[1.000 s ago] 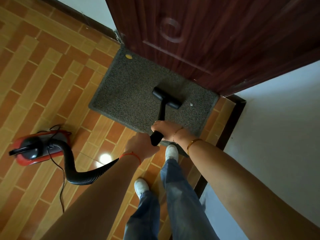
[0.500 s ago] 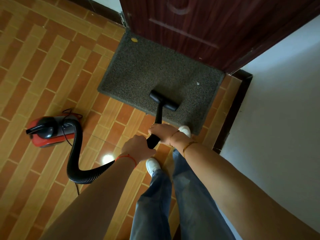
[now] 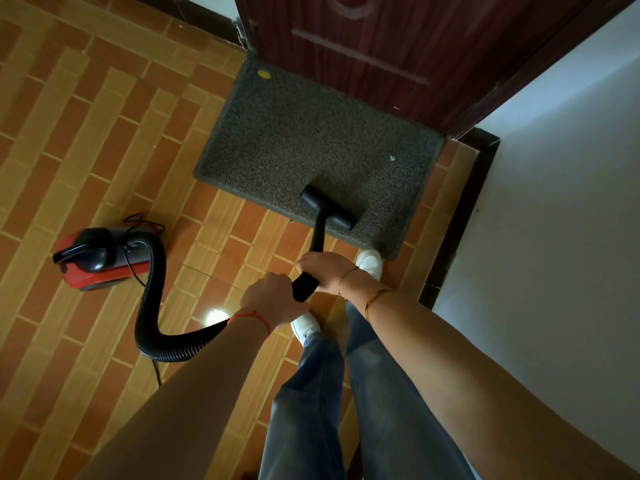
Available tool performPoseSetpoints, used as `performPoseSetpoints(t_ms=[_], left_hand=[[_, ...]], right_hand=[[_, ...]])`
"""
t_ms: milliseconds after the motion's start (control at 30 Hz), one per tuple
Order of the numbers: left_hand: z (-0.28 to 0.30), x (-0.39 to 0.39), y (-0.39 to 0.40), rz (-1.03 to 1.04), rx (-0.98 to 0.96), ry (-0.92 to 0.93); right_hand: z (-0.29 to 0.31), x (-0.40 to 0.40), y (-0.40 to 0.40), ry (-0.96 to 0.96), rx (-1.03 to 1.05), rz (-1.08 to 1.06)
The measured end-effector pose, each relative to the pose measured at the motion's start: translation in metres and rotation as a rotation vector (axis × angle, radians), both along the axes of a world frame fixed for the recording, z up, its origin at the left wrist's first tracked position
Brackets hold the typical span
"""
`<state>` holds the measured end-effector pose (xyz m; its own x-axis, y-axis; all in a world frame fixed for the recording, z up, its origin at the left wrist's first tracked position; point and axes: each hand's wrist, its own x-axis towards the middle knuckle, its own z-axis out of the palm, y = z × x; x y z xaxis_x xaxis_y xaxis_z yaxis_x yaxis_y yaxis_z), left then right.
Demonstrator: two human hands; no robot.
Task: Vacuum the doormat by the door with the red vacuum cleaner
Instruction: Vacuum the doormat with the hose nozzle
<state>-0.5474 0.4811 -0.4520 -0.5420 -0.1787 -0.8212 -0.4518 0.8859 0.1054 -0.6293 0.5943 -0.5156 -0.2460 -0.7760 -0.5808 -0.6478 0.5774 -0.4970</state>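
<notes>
While both hands grip the black wand, left hand behind right hand, its nozzle sits at the doormat's near edge. Red vacuum rests on floor tiles, left of mat.

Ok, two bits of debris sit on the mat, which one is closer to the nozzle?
The small white speck, toward the mat's right edge. The yellow bit lies in the far left corner by the door, much farther from the nozzle.
</notes>
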Motion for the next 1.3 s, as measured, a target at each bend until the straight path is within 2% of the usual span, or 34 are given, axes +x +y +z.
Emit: performPoseSetpoints(t_ms=[300,933,1300], left_hand=[[-0.007,-0.062,0.029,0.028,0.039,0.058],[-0.029,-0.280,0.084,-0.024,0.068,0.194],[-0.032,-0.331,0.116,0.040,0.144,0.156]], right_hand=[[-0.010,-0.066,0.028,0.051,0.009,0.001],[-0.015,-0.288,0.086,0.064,0.047,-0.069],[-0.011,-0.342,0.117,0.056,0.072,0.024]])
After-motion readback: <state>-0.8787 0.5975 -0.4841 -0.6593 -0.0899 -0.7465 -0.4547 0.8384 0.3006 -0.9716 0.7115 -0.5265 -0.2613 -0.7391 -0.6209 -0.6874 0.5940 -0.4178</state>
